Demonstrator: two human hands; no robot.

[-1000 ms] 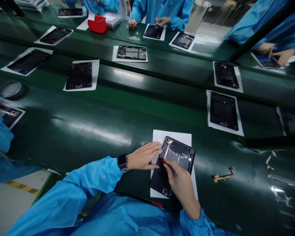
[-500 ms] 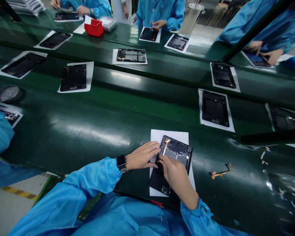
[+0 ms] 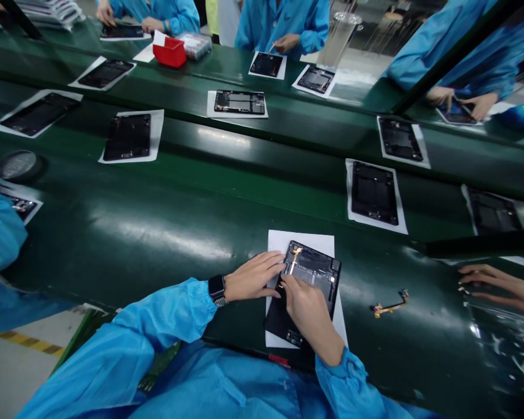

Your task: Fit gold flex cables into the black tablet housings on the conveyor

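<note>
An opened black tablet housing (image 3: 282, 326) lies askew on a sheet of white paper (image 3: 300, 235) in front of me. An orange-and-white flex cable (image 3: 296, 255) runs down inside it near its upper left corner. My left hand (image 3: 255, 276) lies with fingers stretched out, the tips touching the housing's left edge. Over the middle of the housing, my right hand (image 3: 312, 311) has its fingers pinched together close to the lower end of that cable. Whatever sits between those fingertips is hidden. A loose flex cable (image 3: 390, 308) rests on the green table to the right.
Tablet housings on paper, such as one at right (image 3: 374, 195) and one at left (image 3: 128, 137), sit on green belts (image 3: 227, 169). A co-worker's hand (image 3: 502, 285) reaches in beside clear plastic (image 3: 506, 343). A red bin (image 3: 169, 52) stands across the line.
A co-worker's hand has come in from the right over a small flex cable. Housings on the near belt moved slightly left, those on the far belt slightly right. My hands barely moved.
</note>
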